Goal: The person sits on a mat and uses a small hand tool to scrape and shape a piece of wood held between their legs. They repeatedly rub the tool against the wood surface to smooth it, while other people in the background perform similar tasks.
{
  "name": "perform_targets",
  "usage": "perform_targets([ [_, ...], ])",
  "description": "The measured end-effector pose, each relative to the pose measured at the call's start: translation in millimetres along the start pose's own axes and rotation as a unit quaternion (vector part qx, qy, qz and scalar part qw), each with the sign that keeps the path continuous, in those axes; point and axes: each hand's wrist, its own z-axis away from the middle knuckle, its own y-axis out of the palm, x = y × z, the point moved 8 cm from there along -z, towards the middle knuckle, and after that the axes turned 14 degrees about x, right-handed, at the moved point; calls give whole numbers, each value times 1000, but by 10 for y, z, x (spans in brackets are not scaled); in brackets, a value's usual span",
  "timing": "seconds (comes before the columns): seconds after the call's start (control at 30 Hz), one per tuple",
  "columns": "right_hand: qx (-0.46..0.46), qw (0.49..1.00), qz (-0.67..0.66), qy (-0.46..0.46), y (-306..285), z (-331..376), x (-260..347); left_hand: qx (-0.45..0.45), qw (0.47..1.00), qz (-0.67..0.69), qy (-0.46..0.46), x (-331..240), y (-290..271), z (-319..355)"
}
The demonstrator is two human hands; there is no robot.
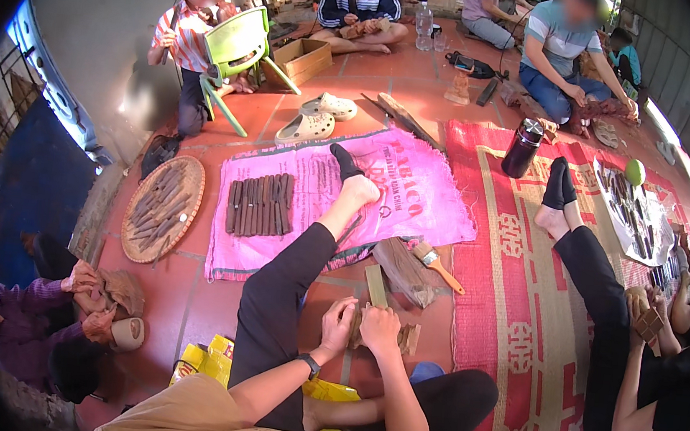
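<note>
My left hand (338, 322) and my right hand (381, 329) are closed together around a small brown wooden piece (359, 325) held low over the red tile floor, just past my knee. A pale flat wooden slat (375, 285) lies right beyond the hands. A small tan wood chunk (408, 338) sits to the right of my right hand. My left leg in black trousers stretches forward onto a pink sack (414, 193). My left wrist carries a black watch (311, 365).
Dark wood sticks (259, 204) lie in a row on the pink sack. A round woven tray (162, 208) of sticks sits left. A brush (437, 264) and a dark wood block (403, 270) lie ahead. A black flask (524, 148) stands on the red mat (519, 318). Other people sit around.
</note>
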Motion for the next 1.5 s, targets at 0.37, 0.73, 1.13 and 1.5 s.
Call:
perform_targets([
  [0.37,42,999,1,34,-66,-12,35,-1,1000,6,-13,-19,-26,21],
  [0.73,78,996,22,34,-57,-49,93,-8,1000,19,-16,-77,-68,11],
  [1.13,-71,995,40,65,-76,305,144,-15,1000,18,-3,111,52,1],
  [1.5,-290,952,-92,37,-79,597,37,-5,991,-87,98,-546,-155,333],
])
